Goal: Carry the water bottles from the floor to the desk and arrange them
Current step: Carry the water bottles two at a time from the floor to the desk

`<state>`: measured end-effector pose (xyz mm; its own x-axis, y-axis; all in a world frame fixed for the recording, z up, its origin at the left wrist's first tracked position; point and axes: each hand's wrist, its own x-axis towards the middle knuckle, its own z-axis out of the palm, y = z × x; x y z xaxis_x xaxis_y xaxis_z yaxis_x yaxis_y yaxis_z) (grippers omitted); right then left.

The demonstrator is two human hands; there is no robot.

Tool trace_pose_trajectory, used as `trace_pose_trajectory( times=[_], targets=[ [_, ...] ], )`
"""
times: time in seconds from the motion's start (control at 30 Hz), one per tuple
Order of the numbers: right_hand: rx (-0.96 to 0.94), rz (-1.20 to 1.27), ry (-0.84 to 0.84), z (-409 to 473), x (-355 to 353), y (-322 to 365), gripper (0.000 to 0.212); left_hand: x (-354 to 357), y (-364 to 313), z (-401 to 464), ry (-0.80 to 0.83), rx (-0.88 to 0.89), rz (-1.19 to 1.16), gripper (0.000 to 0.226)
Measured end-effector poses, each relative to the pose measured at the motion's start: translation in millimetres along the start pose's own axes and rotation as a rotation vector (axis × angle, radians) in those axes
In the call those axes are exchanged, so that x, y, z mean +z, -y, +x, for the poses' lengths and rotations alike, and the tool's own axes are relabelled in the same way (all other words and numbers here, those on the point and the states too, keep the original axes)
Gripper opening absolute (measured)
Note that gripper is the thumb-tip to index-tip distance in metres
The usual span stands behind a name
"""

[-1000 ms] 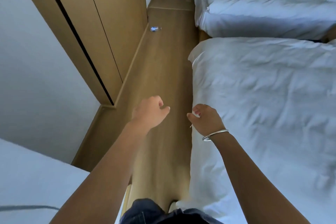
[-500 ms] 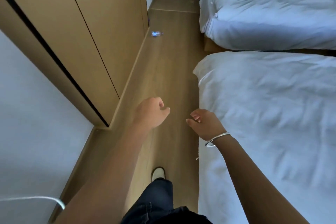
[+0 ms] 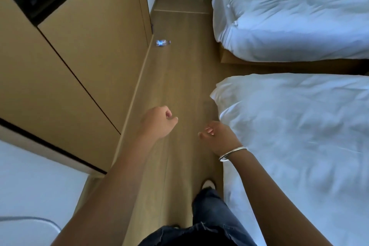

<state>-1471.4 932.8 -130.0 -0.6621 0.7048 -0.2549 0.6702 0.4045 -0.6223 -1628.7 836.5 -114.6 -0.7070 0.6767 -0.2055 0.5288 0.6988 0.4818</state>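
Note:
A small water bottle (image 3: 162, 42) with a blue label lies on its side on the wooden floor (image 3: 179, 78), close to the base of the wooden cabinet, well ahead of me. My left hand (image 3: 158, 121) hangs in front of me over the floor, fingers loosely curled, holding nothing. Beside the near bed's corner, my right hand (image 3: 216, 136), with a silver bangle on the wrist, is likewise loosely curled and empty. Both hands are far short of the bottle. No desk is in view.
A tall wooden cabinet (image 3: 83, 62) lines the left side. Two beds with white duvets, the near bed (image 3: 299, 136) and the far bed (image 3: 289, 16), fill the right, with a gap between them. A narrow floor aisle runs ahead. My foot (image 3: 207, 183) steps forward.
I have walked forward along the aisle; the bottle and the beds have drawn nearer in the view. Both hands stay loosely curled and empty in front of me.

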Motion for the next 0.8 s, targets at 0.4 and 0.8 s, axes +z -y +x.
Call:
trace_pose_trajectory(
  times=[0.4,0.8],
  targets=[
    [-0.083,-0.082,0.026,228.0,-85.3,-20.0,0.028,12.4,-87.8,211.5,0.011,-0.031,0.010,0.020],
    [-0.107,-0.107,0.057,416.1,-148.2,-13.1,0.033,8.7,-130.5,388.9,0.007,-0.017,-0.019,0.025]
  ],
)
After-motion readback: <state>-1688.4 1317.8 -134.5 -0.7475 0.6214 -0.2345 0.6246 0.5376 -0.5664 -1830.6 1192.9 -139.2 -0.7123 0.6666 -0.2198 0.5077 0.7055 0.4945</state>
